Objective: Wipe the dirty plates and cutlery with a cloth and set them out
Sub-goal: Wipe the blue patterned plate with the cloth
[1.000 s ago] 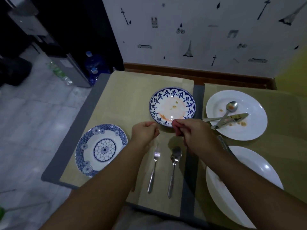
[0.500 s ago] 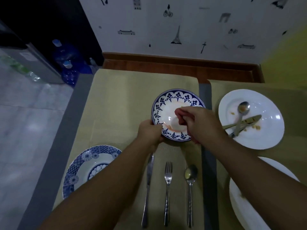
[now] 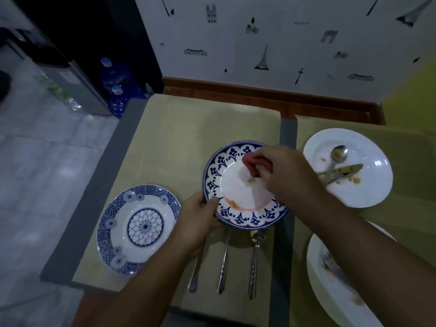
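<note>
A blue-rimmed plate (image 3: 238, 197) smeared with orange food is tilted up off the mat, its near edge over the cutlery. My left hand (image 3: 200, 214) grips its left rim. My right hand (image 3: 280, 175) presses a pink cloth (image 3: 253, 162) onto the plate's upper right. Below the plate lie a knife (image 3: 195, 272), a fork (image 3: 224, 265) and a spoon (image 3: 254, 260) side by side. A clean blue patterned plate (image 3: 136, 228) sits to the left.
At right, a dirty white plate (image 3: 368, 185) holds a spoon (image 3: 337, 155) and a knife (image 3: 342, 172). Another smeared white plate (image 3: 335, 279) lies near right under my forearm. The table edge and floor lie to the left, a wall behind.
My left hand has taken the blue-rimmed plate's rim and lifted it toward me. My right hand with the cloth has moved from the plate's near edge to its upper right.
</note>
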Available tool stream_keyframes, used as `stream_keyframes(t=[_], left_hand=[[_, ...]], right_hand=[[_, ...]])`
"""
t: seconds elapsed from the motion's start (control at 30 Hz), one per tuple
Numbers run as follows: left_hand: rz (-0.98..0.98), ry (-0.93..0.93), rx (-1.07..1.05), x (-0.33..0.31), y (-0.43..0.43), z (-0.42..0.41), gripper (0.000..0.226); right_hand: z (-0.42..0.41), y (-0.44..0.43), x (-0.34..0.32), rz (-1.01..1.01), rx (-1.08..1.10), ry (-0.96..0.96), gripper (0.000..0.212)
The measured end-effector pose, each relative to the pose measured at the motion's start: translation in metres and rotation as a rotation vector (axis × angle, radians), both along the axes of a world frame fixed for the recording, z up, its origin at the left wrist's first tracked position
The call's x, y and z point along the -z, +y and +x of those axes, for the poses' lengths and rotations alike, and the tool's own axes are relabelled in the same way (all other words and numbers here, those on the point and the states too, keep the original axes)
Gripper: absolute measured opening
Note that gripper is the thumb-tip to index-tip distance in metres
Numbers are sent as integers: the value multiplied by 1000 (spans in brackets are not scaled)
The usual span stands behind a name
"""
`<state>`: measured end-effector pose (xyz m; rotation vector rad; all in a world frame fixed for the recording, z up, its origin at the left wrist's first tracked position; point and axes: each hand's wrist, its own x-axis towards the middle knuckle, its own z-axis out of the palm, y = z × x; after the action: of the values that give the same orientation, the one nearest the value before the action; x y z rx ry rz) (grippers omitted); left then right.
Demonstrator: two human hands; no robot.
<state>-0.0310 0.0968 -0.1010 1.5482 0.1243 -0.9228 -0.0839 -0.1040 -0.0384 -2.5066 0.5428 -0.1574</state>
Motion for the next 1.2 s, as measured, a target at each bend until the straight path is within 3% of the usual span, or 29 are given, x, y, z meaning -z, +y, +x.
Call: stream_keyframes(t=[0.17, 0.3, 0.4, 0.53, 0.63, 0.73, 0.9, 0.97, 1.03, 1.1, 1.2], left_hand=[[-20, -36, -57, -17, 9, -59, 22], [-22, -45, -87, -24, 15, -84, 21], [-34, -45, -40, -26, 23, -95, 21], [-33, -66, 115, -26, 34, -88, 20], [-33, -93, 191, -28, 40, -75, 20], [-70, -96, 232, -29, 47, -63, 21], [-70, -43, 271, -22, 61, -52, 21], [-78, -43, 327, -21, 63, -52, 21], [-78, -51, 347, -21, 64, -52, 21], [-73, -43, 325, -21, 66, -50, 22], [-71, -7, 255, -22, 67, -46, 22]], right_hand=[[-36, 16, -6, -88, -204, 113, 24], [-89, 23, -3, 26, -241, 385, 73], [-111, 24, 6, -29, -242, 481, 86], [-112, 34, 13, -60, -89, 282, 74], [-101, 63, 9, -14, -190, 70, 50], [-100, 90, 8, -106, -400, 100, 40], [-147, 105, 15, -139, -440, 133, 55], [-141, 108, 13, -140, -478, 92, 47], [-114, 107, 5, -52, -391, 65, 31], [-93, 94, -3, 52, -157, 38, 22], [-104, 76, -8, 395, 157, -12, 16]])
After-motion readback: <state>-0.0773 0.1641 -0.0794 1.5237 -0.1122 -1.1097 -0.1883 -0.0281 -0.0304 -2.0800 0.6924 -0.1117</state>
